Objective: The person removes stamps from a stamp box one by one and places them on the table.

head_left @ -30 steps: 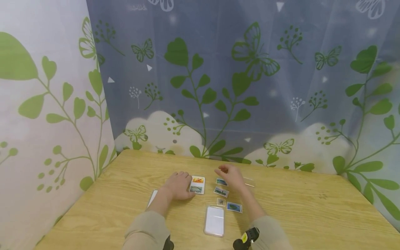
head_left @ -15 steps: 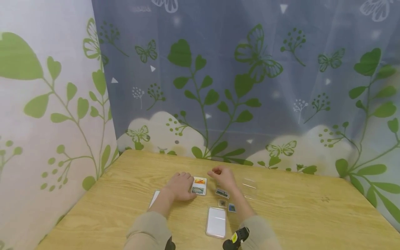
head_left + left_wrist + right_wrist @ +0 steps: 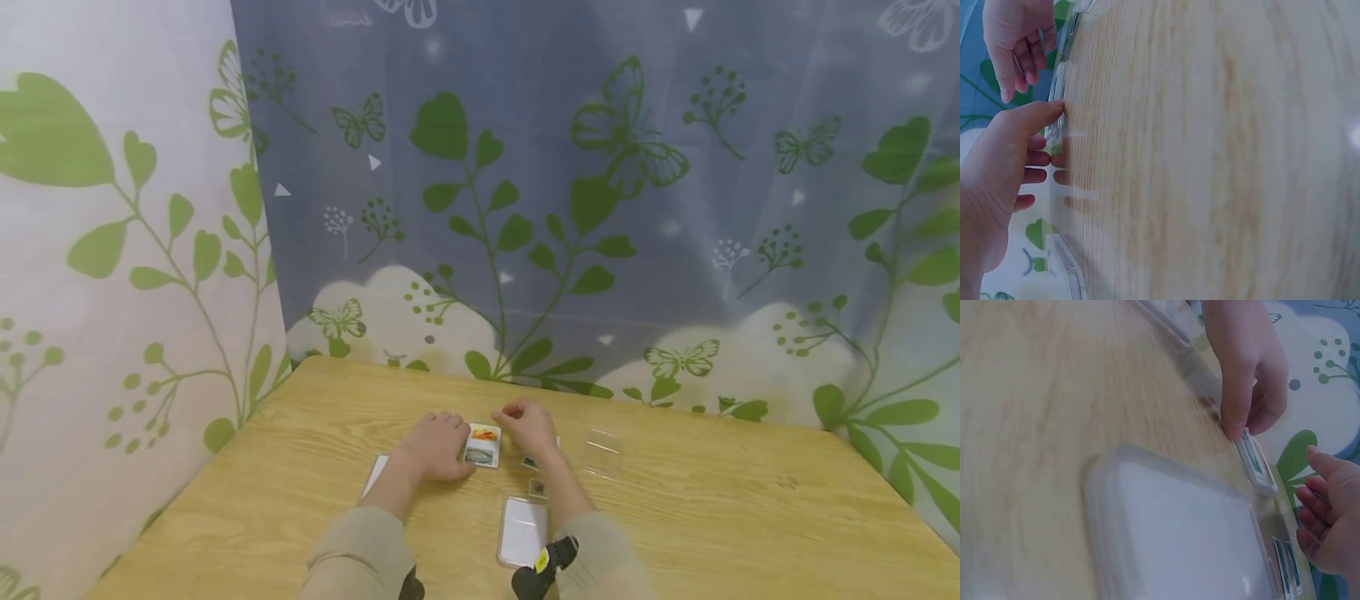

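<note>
A flat clear case (image 3: pixel 483 451) lies on the table holding an orange picture piece above a green-blue one. My left hand (image 3: pixel 435 446) grips it at its left side, thumb on the near corner; in the left wrist view the thumb (image 3: pixel 1054 107) touches the case's edge (image 3: pixel 1055 119). Just right of the case hovers my right hand (image 3: pixel 529 427), fingers loosely bent. In the right wrist view nothing shows between the right hand's fingers (image 3: pixel 1315 506). Beneath its wrist lie small picture pieces, partly hidden, including a pale little one (image 3: pixel 537 488).
A white-filled clear case (image 3: pixel 522 530) lies nearest me, partly overlapped by the right wrist strap. Another white case (image 3: pixel 377 469) sticks out past the left forearm. To the right is a transparent piece (image 3: pixel 602 452). A patterned curtain (image 3: pixel 480 208) backs the table.
My right hand has moved left toward the clear case, covering more of the picture pieces and uncovering the transparent piece. The left hand stays at the case. The head view has shifted slightly.
</note>
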`<state>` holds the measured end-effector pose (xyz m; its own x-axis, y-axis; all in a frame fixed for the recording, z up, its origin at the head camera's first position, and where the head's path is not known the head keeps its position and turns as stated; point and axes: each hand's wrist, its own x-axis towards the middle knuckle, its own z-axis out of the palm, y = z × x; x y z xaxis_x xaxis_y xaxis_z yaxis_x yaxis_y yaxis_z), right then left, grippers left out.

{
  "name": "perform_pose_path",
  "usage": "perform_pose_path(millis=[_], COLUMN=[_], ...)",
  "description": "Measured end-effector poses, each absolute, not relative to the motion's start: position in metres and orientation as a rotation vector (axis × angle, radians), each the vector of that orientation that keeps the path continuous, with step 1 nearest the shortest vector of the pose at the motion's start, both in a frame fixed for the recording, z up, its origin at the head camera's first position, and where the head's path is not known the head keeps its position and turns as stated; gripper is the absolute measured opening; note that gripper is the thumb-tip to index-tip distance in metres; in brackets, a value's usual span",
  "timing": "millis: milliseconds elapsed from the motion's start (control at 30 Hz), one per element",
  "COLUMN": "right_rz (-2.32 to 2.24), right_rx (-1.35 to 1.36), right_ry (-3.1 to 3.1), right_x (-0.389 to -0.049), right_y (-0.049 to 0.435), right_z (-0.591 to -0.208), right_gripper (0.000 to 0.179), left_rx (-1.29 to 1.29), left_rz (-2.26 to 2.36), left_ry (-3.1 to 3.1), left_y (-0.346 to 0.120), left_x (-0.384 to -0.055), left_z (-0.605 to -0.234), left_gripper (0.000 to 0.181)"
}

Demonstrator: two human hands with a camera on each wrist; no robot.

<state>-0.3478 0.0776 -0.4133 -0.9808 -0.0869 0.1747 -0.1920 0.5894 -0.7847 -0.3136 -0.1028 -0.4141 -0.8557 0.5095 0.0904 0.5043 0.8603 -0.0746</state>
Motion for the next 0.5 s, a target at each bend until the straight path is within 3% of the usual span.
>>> perform_pose_path(millis=[500], right_rz=[1.277], right_rx=[0.11], right_ry=[-2.708], right_x=[-0.345], right_y=[0.071], right_z=[-0.427], right_gripper=[0.034], left_rx=[-0.79], left_rz=[0.065], left_ry=[-2.936], left_y=[-0.102], left_x=[-0.312], left_z=[-0.413], left_gripper=[0.057])
